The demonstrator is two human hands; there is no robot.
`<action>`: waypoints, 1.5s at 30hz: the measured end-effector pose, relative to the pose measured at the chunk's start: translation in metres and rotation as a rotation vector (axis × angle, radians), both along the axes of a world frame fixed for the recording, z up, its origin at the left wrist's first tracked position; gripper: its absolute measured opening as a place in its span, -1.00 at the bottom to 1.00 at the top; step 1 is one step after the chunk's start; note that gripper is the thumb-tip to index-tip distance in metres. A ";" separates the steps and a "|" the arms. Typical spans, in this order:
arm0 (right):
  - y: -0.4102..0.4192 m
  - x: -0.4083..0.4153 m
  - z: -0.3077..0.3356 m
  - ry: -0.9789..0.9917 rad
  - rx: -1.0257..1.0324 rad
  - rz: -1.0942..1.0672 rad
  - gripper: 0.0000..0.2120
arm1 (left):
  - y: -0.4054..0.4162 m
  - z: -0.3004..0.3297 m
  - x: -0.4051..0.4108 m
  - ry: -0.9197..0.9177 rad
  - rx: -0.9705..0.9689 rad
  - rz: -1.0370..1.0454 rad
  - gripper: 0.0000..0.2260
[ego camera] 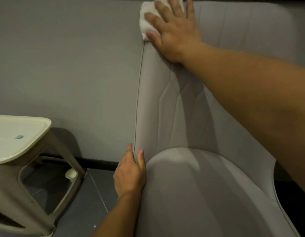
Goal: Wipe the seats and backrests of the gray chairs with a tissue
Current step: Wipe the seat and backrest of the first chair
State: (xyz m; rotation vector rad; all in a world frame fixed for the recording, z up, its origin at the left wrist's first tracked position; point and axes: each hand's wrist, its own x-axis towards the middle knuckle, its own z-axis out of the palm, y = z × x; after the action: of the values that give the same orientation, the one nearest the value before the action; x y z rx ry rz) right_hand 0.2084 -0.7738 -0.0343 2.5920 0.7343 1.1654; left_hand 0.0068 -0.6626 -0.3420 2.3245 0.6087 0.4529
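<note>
right hand (172,29) presses tissue (145,19) — chair backrest (165,103).

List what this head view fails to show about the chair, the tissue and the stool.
- Tissue: partly under the right hand; its top is cut off by the frame's upper edge.
- Chair backrest: top edge runs out of frame; the right forearm covers its right side.
- Chair seat: front cut off by the bottom edge; legs unseen.
- Left hand: fingers behind the backrest edge are hidden.
- Stool: left part cut off by the frame.
</note>
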 end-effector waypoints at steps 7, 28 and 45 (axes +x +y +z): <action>0.006 0.004 -0.009 0.039 0.064 -0.045 -0.41 | 0.002 0.005 0.003 -0.003 0.071 -0.074 -0.42; 0.002 0.006 -0.003 0.132 0.047 0.046 -0.49 | -0.016 0.125 0.110 -0.200 0.076 0.074 -0.43; -0.175 -0.015 -0.003 0.052 0.249 -0.333 -0.42 | -0.018 0.125 0.101 -0.264 0.080 0.074 -0.41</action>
State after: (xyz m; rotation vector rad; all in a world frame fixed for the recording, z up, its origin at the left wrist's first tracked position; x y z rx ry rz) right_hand 0.1935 -0.9490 -0.0371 2.8097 0.1588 1.1493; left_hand 0.1080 -0.6810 -0.2167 2.2701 0.5570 0.8166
